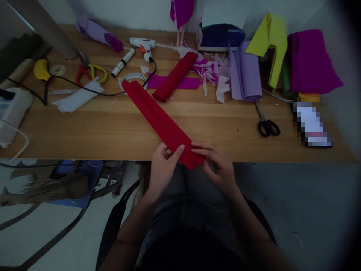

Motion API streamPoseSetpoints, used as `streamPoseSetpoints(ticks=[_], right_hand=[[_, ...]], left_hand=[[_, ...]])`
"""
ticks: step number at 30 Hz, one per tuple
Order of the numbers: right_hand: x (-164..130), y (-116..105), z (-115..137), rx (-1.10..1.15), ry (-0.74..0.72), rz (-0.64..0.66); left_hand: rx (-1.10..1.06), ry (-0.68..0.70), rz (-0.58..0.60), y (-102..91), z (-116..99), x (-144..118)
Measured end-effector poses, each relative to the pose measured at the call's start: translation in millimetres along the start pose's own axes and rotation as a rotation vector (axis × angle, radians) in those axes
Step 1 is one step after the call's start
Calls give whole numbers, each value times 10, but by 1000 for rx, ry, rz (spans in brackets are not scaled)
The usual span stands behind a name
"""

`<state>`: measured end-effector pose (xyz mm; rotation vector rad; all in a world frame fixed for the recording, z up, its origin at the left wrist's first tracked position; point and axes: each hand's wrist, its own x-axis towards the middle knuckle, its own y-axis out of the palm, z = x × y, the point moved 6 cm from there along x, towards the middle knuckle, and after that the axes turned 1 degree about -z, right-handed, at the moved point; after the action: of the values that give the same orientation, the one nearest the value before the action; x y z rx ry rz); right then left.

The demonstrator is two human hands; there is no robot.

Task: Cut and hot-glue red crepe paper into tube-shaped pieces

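A long folded strip of red crepe paper (159, 120) slants from the tabletop down to the desk's front edge, its near end held up between my hands. My left hand (165, 165) pinches that end, thumb on top and fingers underneath. On the other side, my right hand (217, 163) grips the near right corner, with its fingers laid along the edge. Beyond the strip lies a rolled piece of red crepe paper (176, 77), resting across a flat magenta strip (190, 82).
Black-handled scissors (267, 127) and a phone (313, 126) lie at right. Behind are a glue gun (145, 46), a marker (123, 63), lilac paper (246, 75), paper scraps (210, 71) and yellow-and-red-handled pliers (91, 71). A black cable crosses the left side near white glue sticks (80, 98).
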<state>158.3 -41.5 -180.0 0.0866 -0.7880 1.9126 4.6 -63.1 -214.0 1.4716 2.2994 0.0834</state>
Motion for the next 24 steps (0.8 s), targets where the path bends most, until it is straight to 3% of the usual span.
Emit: streamPoseSetpoints(ticks=[2, 4, 8, 12, 17, 24], right_hand=[[-18, 11, -5, 93, 61, 39], [-43, 8, -33, 205, 133, -4], [-113, 0, -151, 337, 317, -229], [-179, -60, -152, 256, 394, -450], [-164, 5, -95, 215, 412, -367], [-146, 55, -187, 352, 556, -401]], left_hand=[[13, 14, -18, -20, 2, -7], [30, 21, -30, -30, 11, -14], [4, 54, -30, -20, 17, -27], [-35, 99, -100, -57, 32, -49], [-75, 116, -197, -105, 72, -82], [-87, 109, -207, -99, 97, -94]])
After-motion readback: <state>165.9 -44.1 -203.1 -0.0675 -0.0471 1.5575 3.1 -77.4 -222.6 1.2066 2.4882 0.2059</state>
